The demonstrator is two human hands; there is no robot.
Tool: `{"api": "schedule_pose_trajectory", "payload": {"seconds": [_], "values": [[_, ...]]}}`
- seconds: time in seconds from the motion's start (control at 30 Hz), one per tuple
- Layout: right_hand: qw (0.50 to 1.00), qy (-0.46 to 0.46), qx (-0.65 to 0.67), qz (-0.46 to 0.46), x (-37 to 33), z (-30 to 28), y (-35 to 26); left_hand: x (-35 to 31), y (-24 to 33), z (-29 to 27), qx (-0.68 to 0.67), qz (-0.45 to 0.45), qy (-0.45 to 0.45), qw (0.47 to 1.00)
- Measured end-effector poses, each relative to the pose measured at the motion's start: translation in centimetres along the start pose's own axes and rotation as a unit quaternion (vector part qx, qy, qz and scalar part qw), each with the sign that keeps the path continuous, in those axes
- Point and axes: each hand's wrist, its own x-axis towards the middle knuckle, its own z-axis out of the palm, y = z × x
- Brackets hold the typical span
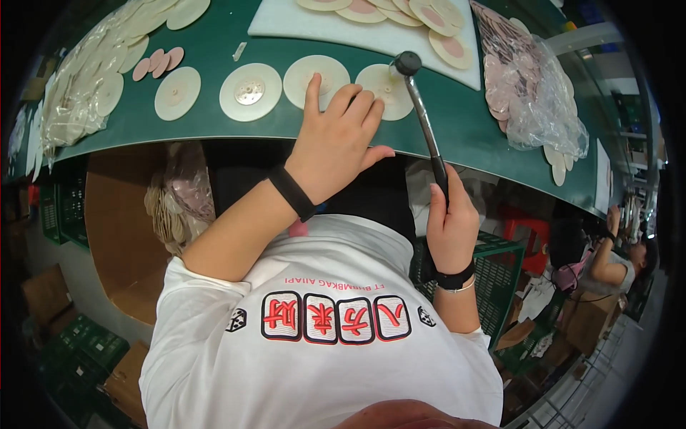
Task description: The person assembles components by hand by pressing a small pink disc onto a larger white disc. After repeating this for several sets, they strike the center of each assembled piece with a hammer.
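Observation:
My right hand (454, 225) grips the black handle of a hammer (423, 118) with a metal shaft. The hammer's round black head is over the rightmost cream disc (382, 100) in a row along the table's near edge. My left hand (332, 139) is open, its fingers spread and its thumb out to the right. Its index finger reaches onto the neighbouring cream disc (296, 80), while the other fingertips lie between the two discs. Further left lies a cream disc with a shiny metal plate (250, 91) in its middle. Another cream disc (177, 94) ends the row.
Small pink discs (158, 64) lie behind the row. Bagged discs (89, 100) are piled at the left, and a plastic bag of pink and cream discs (529, 86) at the right. A white board (286, 20) bears more discs. Below stand a cardboard box (118, 222) and a green crate (493, 279).

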Motion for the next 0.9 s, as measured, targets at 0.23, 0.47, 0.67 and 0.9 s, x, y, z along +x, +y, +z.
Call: {"api": "schedule_pose_trajectory", "payload": {"seconds": [0.23, 0.47, 0.67, 0.9], "values": [[0.999, 0.023, 0.006, -0.026, 0.1, 0.8, 0.1, -0.1, -0.2, 0.0, -0.028, 0.001, -0.006, 1.000], [0.998, 0.040, 0.018, -0.041, 0.4, 0.7, 0.0, -0.4, -0.2, 0.1, -0.039, 0.001, -0.005, 0.999], [0.991, 0.086, 0.008, -0.104, 0.6, 1.4, 0.5, -0.4, -0.7, 0.2, -0.047, 0.016, 0.010, 0.999], [0.996, 0.033, -0.029, -0.075, 0.2, -0.2, -0.6, -0.4, -1.0, 0.6, -0.078, 0.016, 0.019, 0.997]]}}
